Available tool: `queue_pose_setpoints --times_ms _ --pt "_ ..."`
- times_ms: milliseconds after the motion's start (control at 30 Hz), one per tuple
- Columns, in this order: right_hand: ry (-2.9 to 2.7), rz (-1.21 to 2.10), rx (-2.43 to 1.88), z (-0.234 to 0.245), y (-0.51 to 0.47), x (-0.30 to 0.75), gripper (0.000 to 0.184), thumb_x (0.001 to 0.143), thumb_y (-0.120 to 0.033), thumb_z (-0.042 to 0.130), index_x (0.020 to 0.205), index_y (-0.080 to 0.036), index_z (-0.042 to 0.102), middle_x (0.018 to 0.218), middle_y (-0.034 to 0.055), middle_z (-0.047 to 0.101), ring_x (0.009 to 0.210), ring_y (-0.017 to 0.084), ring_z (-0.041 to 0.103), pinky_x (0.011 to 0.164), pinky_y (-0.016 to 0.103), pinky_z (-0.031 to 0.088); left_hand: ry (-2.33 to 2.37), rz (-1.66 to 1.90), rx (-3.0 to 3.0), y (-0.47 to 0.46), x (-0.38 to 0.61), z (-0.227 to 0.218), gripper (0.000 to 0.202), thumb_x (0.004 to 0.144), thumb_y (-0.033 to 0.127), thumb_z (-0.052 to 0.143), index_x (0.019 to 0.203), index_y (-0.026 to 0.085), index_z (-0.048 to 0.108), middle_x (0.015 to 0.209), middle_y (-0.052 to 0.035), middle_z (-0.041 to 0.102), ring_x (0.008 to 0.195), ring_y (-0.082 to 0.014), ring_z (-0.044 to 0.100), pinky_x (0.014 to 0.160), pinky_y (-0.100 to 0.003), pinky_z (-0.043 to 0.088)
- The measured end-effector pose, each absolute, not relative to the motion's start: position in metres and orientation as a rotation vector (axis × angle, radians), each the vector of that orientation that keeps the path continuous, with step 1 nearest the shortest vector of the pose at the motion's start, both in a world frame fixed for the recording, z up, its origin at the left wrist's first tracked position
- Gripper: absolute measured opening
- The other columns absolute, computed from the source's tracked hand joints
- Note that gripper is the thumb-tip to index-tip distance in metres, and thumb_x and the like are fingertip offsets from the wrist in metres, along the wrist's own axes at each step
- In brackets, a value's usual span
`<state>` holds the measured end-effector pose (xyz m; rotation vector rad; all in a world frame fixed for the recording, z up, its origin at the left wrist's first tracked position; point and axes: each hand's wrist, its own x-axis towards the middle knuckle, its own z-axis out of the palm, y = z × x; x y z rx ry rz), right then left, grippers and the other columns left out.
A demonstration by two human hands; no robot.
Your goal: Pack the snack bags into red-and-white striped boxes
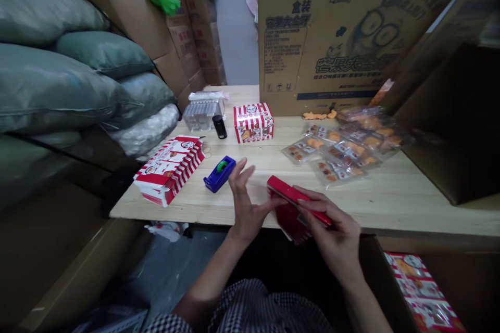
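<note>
At the table's front edge, my right hand [338,231] grips a red carton [287,190] by its right end, fingers on top and thumb below. The carton is tilted, and a striped lower edge hangs past the table. My left hand [246,213] is beside its left end with fingers raised and spread; only the thumb reaches to the carton's side. A blue tape dispenser [213,180] with green tape stands just left of that hand. Farther left lie red-and-white striped cartons [167,164], seemingly stacked. One formed striped box [253,124] stands upright toward the back.
Clear packets of orange snacks [339,153] lie at the right, before a big printed cardboard box [297,36]. A black cylinder [219,127] and a clear plastic container [203,114] stand back left. An open carton [373,265] below right holds striped packages. Filled sacks [50,83] rise at left.
</note>
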<state>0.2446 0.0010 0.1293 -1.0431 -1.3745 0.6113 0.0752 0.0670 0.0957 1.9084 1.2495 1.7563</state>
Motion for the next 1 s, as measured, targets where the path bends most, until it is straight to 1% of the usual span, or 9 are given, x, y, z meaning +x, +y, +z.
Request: queue_pose_setpoints --times_ms 67,133,233,400,467,533,767,900,1000 --pt "-1.325 0.747 -1.040 0.134 -0.001 0.250 0.011 0.089 -0.019 0.067 0.095 -0.024 0.075 0.116 0.0081 0.073 0.110 0.023 0.068 0.094 0.038 0.056 1.005 1.700 2.334 0.067 0.067 0.111 0.068 0.070 0.027 0.086 0.130 0.036 0.057 0.151 -0.0060 0.044 0.147 -0.0316 0.027 0.115 -0.050 0.030" --pt "-1.312 0.849 -1.032 0.136 -0.002 0.256 0.009 0.088 -0.022 0.069 0.094 -0.023 0.076 0.114 0.0074 0.074 0.108 0.023 0.069 0.093 0.036 0.056 0.802 1.495 2.543 0.068 0.061 0.125 0.047 0.079 0.020 0.077 0.121 0.038 0.066 0.144 -0.0027 0.054 0.150 -0.0297 0.020 0.117 -0.051 0.028" --pt "-1.269 0.981 -1.072 0.130 0.005 0.263 0.009 0.084 -0.028 0.075 0.090 -0.022 0.077 0.109 0.0073 0.076 0.103 0.024 0.070 0.093 0.038 0.056 0.741 1.232 2.404 0.076 0.059 0.129 0.034 0.084 0.024 0.072 0.117 0.033 0.070 0.138 -0.0056 0.061 0.149 -0.0310 0.023 0.117 -0.056 0.026" --pt "-0.706 1.089 -1.083 0.092 0.031 0.268 0.026 0.069 -0.037 0.085 0.086 -0.021 0.075 0.098 0.0062 0.079 0.084 0.022 0.074 0.081 0.039 0.060 1.002 0.993 1.654 0.086 0.051 0.084 0.072 0.071 0.033 0.084 0.137 0.025 0.055 0.141 -0.0144 0.057 0.130 -0.0338 0.052 0.105 -0.049 0.044" --pt "-0.555 1.077 -1.088 0.074 0.039 0.271 0.030 0.065 -0.037 0.088 0.086 -0.020 0.074 0.091 0.0046 0.079 0.075 0.020 0.073 0.078 0.037 0.060 0.908 0.762 1.382 0.082 0.047 0.063 0.071 0.070 0.035 0.083 0.135 0.022 0.057 0.128 -0.0141 0.066 0.113 -0.0322 0.064 0.096 -0.045 0.050" --pt "-0.502 1.071 -1.109 0.057 0.043 0.273 0.031 0.062 -0.036 0.089 0.085 -0.019 0.075 0.086 0.0034 0.079 0.069 0.018 0.072 0.074 0.035 0.060 0.788 0.607 1.215 0.075 0.043 0.049 0.058 0.075 0.039 0.078 0.128 0.019 0.063 0.113 -0.0115 0.073 0.099 -0.0304 0.070 0.091 -0.043 0.053" --pt "-0.451 1.109 -1.147 0.022 0.057 0.275 0.037 0.061 -0.035 0.089 0.090 -0.019 0.074 0.082 0.0002 0.077 0.070 0.016 0.071 0.075 0.032 0.059 0.876 0.538 1.229 0.079 0.042 0.035 0.041 0.080 0.050 0.070 0.104 0.017 0.075 0.084 -0.0050 0.076 0.074 -0.0264 0.071 0.065 -0.033 0.055" --pt "-0.480 1.242 -1.115 0.009 0.054 0.267 0.065 0.061 -0.037 0.089 0.120 -0.026 0.064 0.101 0.0026 0.078 0.087 0.022 0.074 0.081 0.039 0.061 0.918 0.607 1.216 0.096 0.042 0.025 0.046 0.079 0.052 0.070 0.108 0.016 0.074 0.083 -0.0050 0.076 0.068 -0.0239 0.070 0.062 -0.031 0.053" --pt "-0.560 1.286 -1.106 -0.003 0.048 0.254 0.060 0.067 -0.041 0.085 0.120 -0.027 0.061 0.108 0.0040 0.076 0.094 0.023 0.074 0.084 0.041 0.061 0.913 0.592 1.222 0.105 0.043 0.019 0.049 0.079 0.050 0.071 0.116 0.018 0.071 0.090 -0.0055 0.076 0.075 -0.0256 0.071 0.065 -0.032 0.055"
